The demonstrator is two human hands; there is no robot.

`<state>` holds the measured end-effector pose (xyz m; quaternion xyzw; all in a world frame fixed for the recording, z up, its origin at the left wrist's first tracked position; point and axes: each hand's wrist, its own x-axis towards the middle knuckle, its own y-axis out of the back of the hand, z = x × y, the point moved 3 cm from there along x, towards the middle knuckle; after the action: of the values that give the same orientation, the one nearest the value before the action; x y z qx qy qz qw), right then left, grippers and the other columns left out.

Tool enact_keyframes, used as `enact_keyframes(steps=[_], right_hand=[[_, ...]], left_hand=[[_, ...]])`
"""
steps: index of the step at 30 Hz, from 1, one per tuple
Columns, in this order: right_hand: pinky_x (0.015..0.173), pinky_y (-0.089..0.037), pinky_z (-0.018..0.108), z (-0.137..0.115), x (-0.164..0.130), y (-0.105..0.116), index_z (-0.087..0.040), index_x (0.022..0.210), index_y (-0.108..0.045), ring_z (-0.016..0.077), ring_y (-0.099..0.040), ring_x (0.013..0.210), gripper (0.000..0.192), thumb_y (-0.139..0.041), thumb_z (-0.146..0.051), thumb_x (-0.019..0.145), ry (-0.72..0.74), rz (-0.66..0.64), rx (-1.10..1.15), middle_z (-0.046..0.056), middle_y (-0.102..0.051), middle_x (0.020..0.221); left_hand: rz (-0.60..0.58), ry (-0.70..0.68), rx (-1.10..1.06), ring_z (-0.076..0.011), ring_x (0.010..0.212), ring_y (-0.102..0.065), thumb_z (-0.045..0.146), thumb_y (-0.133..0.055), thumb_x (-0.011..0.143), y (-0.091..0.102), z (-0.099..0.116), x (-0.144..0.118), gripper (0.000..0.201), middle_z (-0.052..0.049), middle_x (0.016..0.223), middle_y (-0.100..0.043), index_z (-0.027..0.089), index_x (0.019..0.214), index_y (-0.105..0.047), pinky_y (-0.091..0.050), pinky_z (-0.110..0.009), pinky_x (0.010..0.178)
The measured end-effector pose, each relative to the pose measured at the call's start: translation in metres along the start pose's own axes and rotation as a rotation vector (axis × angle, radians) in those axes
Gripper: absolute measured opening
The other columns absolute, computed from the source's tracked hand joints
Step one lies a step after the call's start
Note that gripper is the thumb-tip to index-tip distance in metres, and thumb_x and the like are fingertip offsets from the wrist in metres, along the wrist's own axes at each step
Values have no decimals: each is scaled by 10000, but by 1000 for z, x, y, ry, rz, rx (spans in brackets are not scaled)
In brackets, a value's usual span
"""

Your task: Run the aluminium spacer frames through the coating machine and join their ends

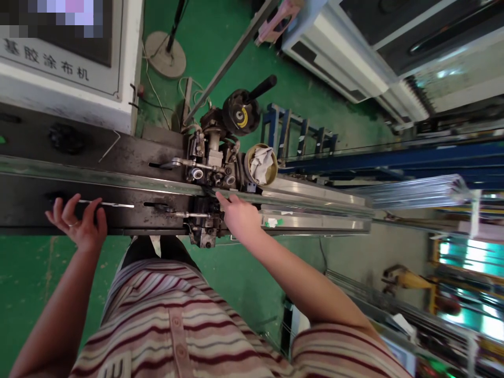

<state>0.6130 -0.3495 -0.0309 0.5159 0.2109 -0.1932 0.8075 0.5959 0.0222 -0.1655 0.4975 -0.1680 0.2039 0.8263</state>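
My left hand (81, 220) is over the near side of the dark machine bed (118, 220), its fingers spread apart. Under those fingers lies a tool with a dark handle and a thin metal shaft (120, 205), resembling a screwdriver. My right hand (240, 212) reaches to the long metal strip (165, 187), index finger extended at the strip by the roller mechanism (212, 157). A small dark piece shows at that fingertip; its kind is unclear. The right thumb and the other fingers are partly hidden. Adjustable rods and small clamps flank the strip.
A round tin (252, 168) with crumpled paper stands beside the mechanism, below a black handwheel (241, 113). An L-shaped hex key (110, 147) rests on the bed. A white cabinet (66, 100) borders the far left. Bundled metal profiles (421, 191) extend at the right.
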Motion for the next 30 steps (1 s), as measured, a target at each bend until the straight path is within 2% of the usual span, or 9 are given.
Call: enact_keyframes(steps=[3, 5, 9, 11, 14, 17, 21, 27, 30], right_hand=[[692, -511, 303, -1, 2, 0, -215, 1519, -438, 238, -665, 921, 579, -408, -120, 949, -18, 20, 3, 162, -638, 1105], [690, -505, 297, 5, -2, 4, -241, 1504, -466, 219, -664, 883, 576, -406, -113, 946, -16, 37, 64, 140, -650, 1089], [704, -492, 286, 24, -20, 19, -307, 1496, -475, 181, -656, 814, 566, -371, -132, 968, -57, 166, 199, 86, -669, 1027], [686, -485, 287, 28, -26, 21, -299, 1479, -502, 179, -655, 772, 564, -385, -129, 954, -90, 145, 175, 90, -674, 1006], [667, -486, 293, 20, -24, 15, -307, 1463, -522, 184, -664, 736, 575, -411, -118, 932, -83, 55, 117, 96, -678, 1006], [676, -500, 303, 12, -17, 9, -307, 1485, -488, 198, -682, 771, 581, -402, -122, 942, -67, 38, 96, 105, -675, 1039], [692, -514, 306, 9, -9, 6, -291, 1488, -482, 211, -694, 802, 590, -439, -118, 925, -55, 23, 91, 109, -675, 1049], [702, -514, 295, -1, -3, 0, -229, 1495, -476, 232, -688, 892, 565, -414, -105, 947, -61, 53, 82, 152, -660, 1085], [743, -513, 298, 7, -10, 2, -221, 1466, -519, 205, -673, 886, 532, -384, -100, 966, -35, 120, 226, 138, -672, 1053]], left_hand=[[7, -12, 0, -336, 1469, -268, 358, -623, 900, 0, 0, 0, 279, -116, 1424, -497, 245, 1126, -741, -94, -602, 1223], [17, -12, -1, -341, 1471, -263, 360, -618, 903, 1, 0, -1, 280, -119, 1426, -493, 240, 1123, -743, -91, -605, 1223], [-2, -18, -16, -346, 1465, -269, 353, -608, 907, 3, 1, 0, 281, -131, 1421, -495, 228, 1120, -743, -97, -616, 1215], [-9, -21, -17, -336, 1466, -263, 349, -602, 907, 4, 1, 1, 281, -127, 1423, -492, 230, 1121, -739, -88, -601, 1221], [-31, 5, -15, -338, 1471, -246, 372, -588, 913, 2, 0, 2, 296, -128, 1420, -485, 222, 1118, -740, -66, -588, 1225], [-57, 29, -32, -360, 1472, -230, 398, -577, 921, 2, -1, 1, 320, -144, 1424, -472, 207, 1116, -743, -42, -606, 1217], [-23, 0, -18, -342, 1467, -253, 370, -600, 912, 4, 2, 1, 287, -133, 1415, -492, 219, 1105, -750, -71, -591, 1225], [-11, 4, -27, -346, 1460, -259, 368, -596, 907, 4, 4, 2, 294, -129, 1420, -494, 213, 1102, -752, -76, -596, 1218], [-25, 36, -25, -354, 1464, -245, 405, -571, 903, 4, 7, 3, 323, -137, 1411, -493, 195, 1070, -752, -55, -595, 1219]])
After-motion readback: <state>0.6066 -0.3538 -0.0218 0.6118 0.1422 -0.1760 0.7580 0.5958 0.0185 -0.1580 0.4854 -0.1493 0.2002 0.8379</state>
